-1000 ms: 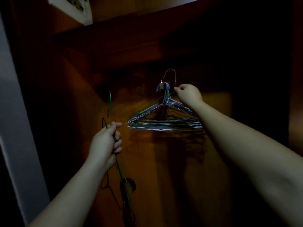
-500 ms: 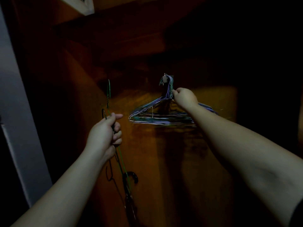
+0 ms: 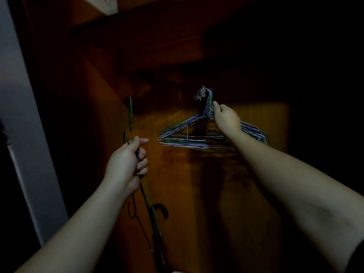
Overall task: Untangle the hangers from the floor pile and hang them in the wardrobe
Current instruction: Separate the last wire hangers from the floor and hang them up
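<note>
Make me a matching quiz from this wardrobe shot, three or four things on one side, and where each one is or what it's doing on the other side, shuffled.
Things:
1. left hand
2. right hand
3. bundle of wire hangers
4. black curved handle

States:
A. hangs from a hook on the wardrobe's back panel
B. grips thin green and dark hangers
C. low down, below the left hand
D. touches the necks of the hung bundle

Pairs: 1-B, 2-D, 3-A, 4-C
</note>
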Available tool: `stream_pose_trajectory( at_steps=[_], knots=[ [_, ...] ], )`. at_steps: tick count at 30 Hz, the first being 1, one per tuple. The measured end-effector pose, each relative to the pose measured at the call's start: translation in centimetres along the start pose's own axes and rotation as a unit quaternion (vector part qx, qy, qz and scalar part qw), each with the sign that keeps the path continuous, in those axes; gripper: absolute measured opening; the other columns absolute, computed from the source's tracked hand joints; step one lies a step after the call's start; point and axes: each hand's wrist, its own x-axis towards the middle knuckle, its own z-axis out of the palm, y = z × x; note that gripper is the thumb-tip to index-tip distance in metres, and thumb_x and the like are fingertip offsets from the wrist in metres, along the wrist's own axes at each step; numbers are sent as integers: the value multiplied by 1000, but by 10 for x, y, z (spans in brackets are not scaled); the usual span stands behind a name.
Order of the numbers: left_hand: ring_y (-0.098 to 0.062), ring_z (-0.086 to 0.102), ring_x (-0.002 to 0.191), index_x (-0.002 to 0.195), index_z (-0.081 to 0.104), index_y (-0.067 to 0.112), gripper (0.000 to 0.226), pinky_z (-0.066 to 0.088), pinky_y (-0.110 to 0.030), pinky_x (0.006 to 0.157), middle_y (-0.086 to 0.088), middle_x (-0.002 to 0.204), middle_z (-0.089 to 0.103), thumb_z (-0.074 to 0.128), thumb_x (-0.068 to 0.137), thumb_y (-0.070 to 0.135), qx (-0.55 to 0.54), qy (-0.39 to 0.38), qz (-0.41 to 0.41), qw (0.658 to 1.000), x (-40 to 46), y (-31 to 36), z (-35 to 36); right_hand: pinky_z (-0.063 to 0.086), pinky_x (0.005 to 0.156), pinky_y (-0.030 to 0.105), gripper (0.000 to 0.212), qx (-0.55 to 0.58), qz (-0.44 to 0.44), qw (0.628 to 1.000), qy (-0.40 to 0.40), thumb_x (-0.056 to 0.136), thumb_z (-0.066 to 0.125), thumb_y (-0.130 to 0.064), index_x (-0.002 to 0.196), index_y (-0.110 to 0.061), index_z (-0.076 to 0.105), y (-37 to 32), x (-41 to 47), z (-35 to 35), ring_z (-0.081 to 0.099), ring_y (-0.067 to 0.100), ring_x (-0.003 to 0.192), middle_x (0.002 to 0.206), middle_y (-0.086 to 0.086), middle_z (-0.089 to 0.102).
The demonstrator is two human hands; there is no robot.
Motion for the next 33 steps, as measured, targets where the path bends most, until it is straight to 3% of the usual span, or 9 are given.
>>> stream_pose_trajectory(
  at_steps=[5, 14, 17, 19, 24, 33],
  knots=[
    [-3, 25, 30, 97, 56, 12, 26, 18, -12, 34, 7, 47, 37, 39, 105, 29, -3, -2, -6, 1000, -1, 1, -3, 45, 81, 44, 45, 1, -8, 1000, 1, 99, 30, -58, 86, -22, 53, 3, -8, 8, 58, 23, 80, 70, -8, 50],
    [-3, 26, 31, 97, 56, 11, 26, 18, -12, 33, 6, 48, 37, 39, 105, 28, 2, 5, -5, 1000, -5, 6, -5, 53, 72, 45, 43, 27, 8, 1000, -11, 93, 45, -60, 94, -20, 62, -1, -3, 22, 63, 22, 70, 71, -3, 62],
    [-3, 26, 31, 97, 56, 11, 25, 17, -13, 33, 6, 48, 37, 39, 105, 28, 3, 8, -6, 1000, -4, 6, -4, 51, 76, 45, 39, 37, 17, 999, -12, 95, 46, -56, 96, -20, 62, -2, 2, 24, 60, 20, 68, 69, -4, 59],
    [-3, 26, 31, 97, 56, 11, 25, 17, -13, 33, 6, 48, 37, 39, 105, 28, 3, 6, -7, 1000, -4, 7, -3, 49, 81, 47, 40, 34, 15, 999, -11, 97, 44, -54, 98, -19, 64, -2, 6, 23, 61, 22, 76, 73, -4, 59],
    [-3, 26, 31, 99, 56, 10, 25, 17, -14, 32, 6, 49, 37, 39, 105, 28, 4, 4, -10, 1000, -5, 6, -3, 38, 93, 43, 45, -45, -2, 999, 12, 98, 44, -53, 107, -15, 67, -5, 8, 21, 53, 26, 108, 111, 5, 62],
    [-3, 25, 32, 102, 56, 10, 26, 18, -14, 32, 5, 49, 36, 40, 104, 30, -7, -15, -39, 999, -5, 5, -8, 37, 93, 41, 43, -79, 26, 996, 27, 95, 50, -53, 111, -16, 64, -8, 12, 12, 51, 24, 110, 115, 5, 59]
  ],
)
